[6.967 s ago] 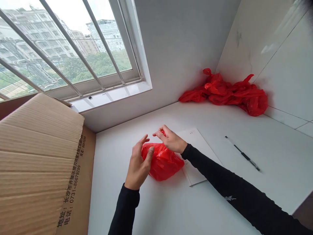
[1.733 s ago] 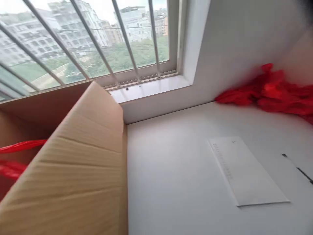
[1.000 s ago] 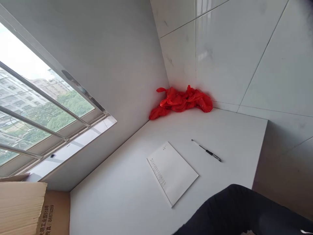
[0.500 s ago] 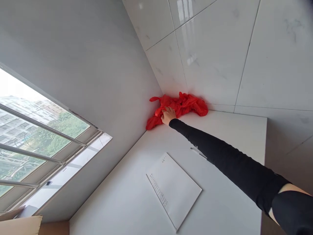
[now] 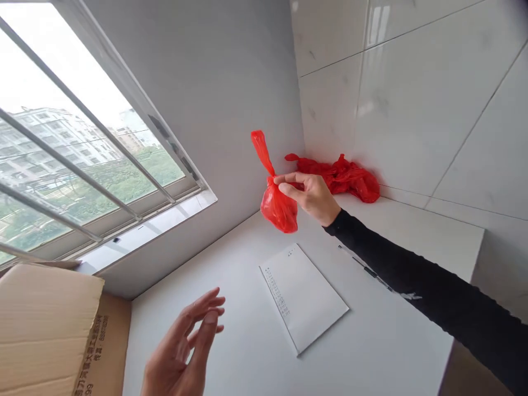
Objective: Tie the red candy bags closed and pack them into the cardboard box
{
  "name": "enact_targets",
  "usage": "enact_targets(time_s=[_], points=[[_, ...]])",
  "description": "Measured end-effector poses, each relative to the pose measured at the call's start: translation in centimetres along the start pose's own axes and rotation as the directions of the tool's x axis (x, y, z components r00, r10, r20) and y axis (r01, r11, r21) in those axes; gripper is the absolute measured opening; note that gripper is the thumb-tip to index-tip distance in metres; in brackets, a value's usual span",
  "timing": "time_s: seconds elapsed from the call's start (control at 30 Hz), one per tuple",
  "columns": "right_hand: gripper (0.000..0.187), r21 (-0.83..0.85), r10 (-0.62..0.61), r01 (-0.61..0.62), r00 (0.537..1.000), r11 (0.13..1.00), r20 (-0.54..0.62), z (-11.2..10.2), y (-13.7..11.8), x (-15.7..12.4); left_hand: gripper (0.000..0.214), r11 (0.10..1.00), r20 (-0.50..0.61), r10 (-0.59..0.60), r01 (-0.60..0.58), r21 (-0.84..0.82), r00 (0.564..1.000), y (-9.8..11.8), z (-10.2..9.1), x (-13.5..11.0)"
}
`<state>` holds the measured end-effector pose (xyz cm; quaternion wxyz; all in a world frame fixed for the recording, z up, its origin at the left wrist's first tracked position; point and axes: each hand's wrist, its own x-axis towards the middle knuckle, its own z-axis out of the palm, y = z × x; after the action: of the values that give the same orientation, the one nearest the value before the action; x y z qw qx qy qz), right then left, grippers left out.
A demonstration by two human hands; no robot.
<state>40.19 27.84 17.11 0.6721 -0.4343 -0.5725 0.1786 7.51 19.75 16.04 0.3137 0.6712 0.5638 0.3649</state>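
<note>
Head view: the bag (image 5: 281, 212) hangs above the surface (image 5: 243, 330), its neck (image 5: 270, 180) pinched by the fingers (image 5: 292, 177) of the right hand (image 5: 315, 199). So slight a pinch on thin plastic might slip and drop it. Right arm (image 5: 388, 258) stretches forward; left hand (image 5: 175, 346), half-curled, holds nothing.

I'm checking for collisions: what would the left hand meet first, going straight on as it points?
Probably the red bag that the right hand pinches; the left hand points forward and rightward, roughly toward it. Depth is unclear, so it might pass beneath.
</note>
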Motion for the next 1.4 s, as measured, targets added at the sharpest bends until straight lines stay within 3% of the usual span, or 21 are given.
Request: enact_targets(time_s=[0.07,0.17,0.23,0.3,0.37,0.47,0.7,0.87,1.2,1.3,1.4], points=[[0.018,0.277,0.099,-0.139,0.983,0.951,0.153,2.7,-1.6,-4.0,0.044,0.997,-0.04,0.059,-0.061,-0.038,0.997,-0.5,0.1,-0.4],[0.015,0.436,0.151,-0.365,0.879,0.822,0.452,6.7,-3.0,-9.3,0.042,0.988,-0.042,0.148,-0.15,-0.029,0.988,-1.5,-0.1,-0.5],[0.016,0.447,0.127,-0.437,0.811,0.781,0.571,8.9,-3.3,-12.0,0.042,0.986,0.085,0.169,-0.169,0.0,0.982,-1.9,-0.5,-0.6],[0.017,0.45,0.114,-0.471,0.776,0.758,0.62,10.5,-3.2,-14.0,0.039,0.99,0.269,0.136,-0.141,0.002,0.954,-2.0,-1.1,-0.8],[0.017,0.474,0.136,-0.506,0.774,0.72,0.619,11.6,-2.8,-15.6,0.038,0.995,0.379,0.101,-0.104,-0.012,0.92,-2.2,-1.9,-1.1],[0.017,0.493,0.211,-0.554,0.78,0.671,0.589,12.6,-1.8,-17.3,0.035,0.996,0.395,0.085,-0.083,-0.022,0.915,-2.9,-3.0,-1.5],[0.022,0.322,0.356,-0.612,0.728,0.722,0.586,12.4,-0.3,-19.3,0.038,0.999,0.564,-0.021,-0.004,0.043,0.826,-5.0,-4.3,-1.6],[0.022,0.428,0.366,-0.621,0.759,0.657,0.539,11.8,0.0,-19.2,0.028,0.996,0.557,-0.003,-0.046,0.074,0.83,-4.8,-4.2,-1.6],[0.022,0.61,0.536,-0.637,0.756,0.471,0.375,10.8,1.1,-18.7,0.027,0.991,0.578,-0.062,-0.019,0.133,0.814,-4.9,-3.5,-0.9],[0.025,0.636,0.581,-0.617,0.754,0.463,0.307,10.1,1.4,-17.8,0.029,0.988,0.534,-0.051,-0.036,0.15,0.844,-5.3,-4.4,-0.8],[0.034,0.625,0.544,-0.643,0.747,0.443,0.382,10.1,1.1,-17.7,0.033,0.992,0.45,-0.065,0.009,0.124,0.89,-5.4,-5.0,-0.7]])
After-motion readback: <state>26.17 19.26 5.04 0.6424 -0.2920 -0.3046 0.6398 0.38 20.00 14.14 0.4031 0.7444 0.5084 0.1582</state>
